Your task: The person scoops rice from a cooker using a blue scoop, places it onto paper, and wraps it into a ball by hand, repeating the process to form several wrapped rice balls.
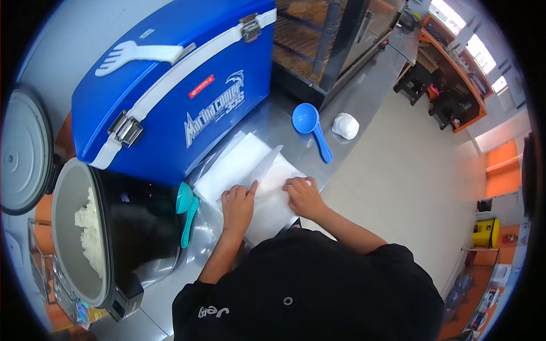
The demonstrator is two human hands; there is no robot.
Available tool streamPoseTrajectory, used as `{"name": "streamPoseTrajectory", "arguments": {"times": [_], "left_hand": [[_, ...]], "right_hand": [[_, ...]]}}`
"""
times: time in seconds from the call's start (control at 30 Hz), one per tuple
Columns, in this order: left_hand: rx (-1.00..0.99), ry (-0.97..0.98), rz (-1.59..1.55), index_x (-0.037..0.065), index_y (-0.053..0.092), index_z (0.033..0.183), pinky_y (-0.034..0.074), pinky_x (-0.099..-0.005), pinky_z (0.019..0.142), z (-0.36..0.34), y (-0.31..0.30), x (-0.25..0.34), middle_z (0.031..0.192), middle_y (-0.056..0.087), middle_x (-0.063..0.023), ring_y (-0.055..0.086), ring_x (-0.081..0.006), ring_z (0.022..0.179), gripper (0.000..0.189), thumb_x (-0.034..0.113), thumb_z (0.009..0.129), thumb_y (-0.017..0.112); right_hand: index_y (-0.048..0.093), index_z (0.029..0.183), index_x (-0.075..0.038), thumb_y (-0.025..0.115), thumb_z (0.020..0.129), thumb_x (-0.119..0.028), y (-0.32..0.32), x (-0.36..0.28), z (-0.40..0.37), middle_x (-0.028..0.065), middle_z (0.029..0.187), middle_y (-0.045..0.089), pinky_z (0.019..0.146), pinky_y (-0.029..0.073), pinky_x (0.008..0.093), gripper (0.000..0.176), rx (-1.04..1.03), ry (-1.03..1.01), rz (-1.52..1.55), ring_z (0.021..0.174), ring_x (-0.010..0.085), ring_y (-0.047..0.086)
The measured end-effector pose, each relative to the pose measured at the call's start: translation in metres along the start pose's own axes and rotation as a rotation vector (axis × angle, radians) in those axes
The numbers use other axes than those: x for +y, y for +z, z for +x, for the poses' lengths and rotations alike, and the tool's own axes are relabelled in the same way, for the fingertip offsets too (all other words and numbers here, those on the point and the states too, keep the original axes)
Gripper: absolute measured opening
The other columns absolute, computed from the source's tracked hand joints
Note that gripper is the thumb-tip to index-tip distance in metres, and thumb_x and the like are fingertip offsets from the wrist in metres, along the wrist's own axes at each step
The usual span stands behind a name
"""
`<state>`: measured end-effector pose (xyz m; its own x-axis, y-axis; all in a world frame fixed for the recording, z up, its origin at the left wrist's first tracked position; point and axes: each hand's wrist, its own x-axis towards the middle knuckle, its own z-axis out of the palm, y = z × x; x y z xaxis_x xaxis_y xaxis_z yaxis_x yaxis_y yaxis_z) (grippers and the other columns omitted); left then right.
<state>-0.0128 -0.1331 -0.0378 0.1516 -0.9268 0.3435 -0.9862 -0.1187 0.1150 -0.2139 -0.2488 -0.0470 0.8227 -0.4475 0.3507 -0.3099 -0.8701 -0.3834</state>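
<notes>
White paper sheets (pixel 227 165) lie stacked on the steel counter. My left hand (pixel 239 206) rests on the left part of the top sheet, its thumb and index finger at a raised, folded-up edge of paper. On the right side of the same paper, my right hand (pixel 304 196) has its fingers curled at the sheet's edge. A blue scoop (pixel 307 119) and a round white wrapped item (pixel 345 126) sit beyond the paper. The teal scoop (pixel 185 199) lies left of my left hand, beside the black rice cooker (pixel 136 221).
A blue cooler (pixel 227 74) stands behind the paper, with a white fork-like utensil (pixel 136 55) on its lid. White rice (pixel 90 233) shows in the open cooker. The cooker's grey lid (pixel 24 148) stands at far left. A glass display case (pixel 318 45) is behind the blue scoop.
</notes>
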Motion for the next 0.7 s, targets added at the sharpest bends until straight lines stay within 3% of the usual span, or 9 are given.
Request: {"name": "streamPoseTrajectory", "arguments": {"times": [0.07,0.17,0.33,0.5,0.63,0.7], "left_hand": [[-0.003,0.017,-0.003,0.015,0.063,0.119,0.039,-0.0443,0.088,-0.004,0.002,0.000,0.088,0.051,-0.0006,0.053,-0.0185,0.097,0.038,0.014,0.081,0.058],[0.037,0.037,-0.015,0.016,0.064,0.119,0.039,-0.0437,0.087,-0.003,0.002,0.001,0.088,0.051,0.0002,0.053,-0.0176,0.096,0.040,0.013,0.079,0.060],[0.046,0.035,-0.012,0.017,0.063,0.119,0.038,-0.0433,0.087,-0.003,0.005,0.000,0.087,0.050,0.0012,0.054,-0.0162,0.095,0.041,0.012,0.078,0.061],[0.058,0.112,-0.062,0.017,0.063,0.119,0.037,-0.0436,0.086,-0.008,0.009,-0.009,0.091,0.052,-0.0005,0.054,-0.0183,0.094,0.045,0.008,0.076,0.060],[0.044,0.135,-0.134,0.014,0.061,0.121,0.038,-0.0425,0.084,-0.010,0.001,-0.009,0.098,0.055,-0.0047,0.055,-0.0226,0.096,0.049,0.001,0.074,0.056],[0.037,0.067,-0.159,0.012,0.061,0.121,0.041,-0.0411,0.084,-0.015,-0.001,-0.007,0.100,0.056,-0.0048,0.055,-0.0231,0.095,0.047,0.002,0.076,0.056]], "right_hand": [[0.058,0.111,-0.015,0.063,0.065,-0.009,-0.013,0.001,-0.012,0.0022,0.111,0.054,0.085,0.038,0.0476,0.046,-0.023,0.067,-0.260,0.099,0.0218,0.053],[0.061,0.107,-0.019,0.065,0.066,-0.013,-0.016,0.008,-0.022,-0.0014,0.110,0.054,0.080,0.037,0.0461,0.042,-0.019,0.110,-0.358,0.094,0.0188,0.052],[0.062,0.105,-0.020,0.065,0.068,-0.014,-0.022,0.007,-0.015,-0.0032,0.110,0.054,0.074,0.036,0.0439,0.037,0.005,0.076,-0.270,0.094,0.0160,0.052],[0.058,0.115,-0.021,0.057,0.079,-0.012,-0.021,-0.015,0.035,-0.0034,0.118,0.054,0.089,0.036,0.0507,0.037,0.075,-0.095,-0.305,0.107,0.0165,0.051],[0.055,0.121,-0.020,0.050,0.084,-0.011,-0.001,-0.003,0.075,-0.0014,0.114,0.055,0.094,0.035,0.0525,0.038,0.184,-0.243,-0.291,0.109,0.0186,0.051],[0.055,0.119,-0.019,0.048,0.086,-0.014,0.006,0.009,0.081,0.0017,0.112,0.055,0.095,0.031,0.0518,0.034,-0.137,-0.230,-0.345,0.110,0.0173,0.051]]}}
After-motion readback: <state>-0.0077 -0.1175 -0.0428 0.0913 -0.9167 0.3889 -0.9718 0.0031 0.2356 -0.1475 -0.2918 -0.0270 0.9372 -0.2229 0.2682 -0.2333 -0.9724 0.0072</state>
